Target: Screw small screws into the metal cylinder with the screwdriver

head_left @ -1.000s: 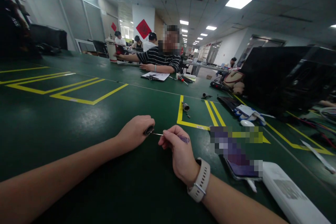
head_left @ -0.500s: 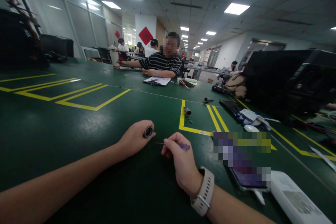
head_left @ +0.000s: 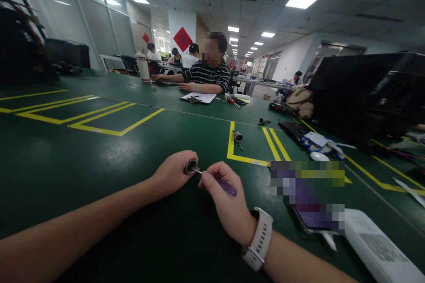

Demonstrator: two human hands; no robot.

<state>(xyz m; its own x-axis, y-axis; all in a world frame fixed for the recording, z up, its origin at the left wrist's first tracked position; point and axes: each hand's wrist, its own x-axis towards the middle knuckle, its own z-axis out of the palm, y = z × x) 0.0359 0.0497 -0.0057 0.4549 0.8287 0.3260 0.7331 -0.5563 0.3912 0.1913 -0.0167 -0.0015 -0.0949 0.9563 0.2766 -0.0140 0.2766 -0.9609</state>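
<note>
My left hand is closed around a round metal cylinder, whose open end faces me and to the right. In my right hand is a small screwdriver with a purple handle, held between thumb and fingers. Its thin shaft points left, and the tip is at the cylinder's opening; how deep it goes I cannot tell. Beyond my hands, a similar metal cylinder lies inside a yellow-taped area, with tiny dark parts close by.
A phone and a white power bank lie to the right. Behind them are a white mouse, gloves and another metal part. Across the green table, a person in a striped top sits by a clipboard and a tall cup.
My right hand has brought the screwdriver up and left, so its tip meets the cylinder's opening. The person across has drawn a hand away from the cup.
</note>
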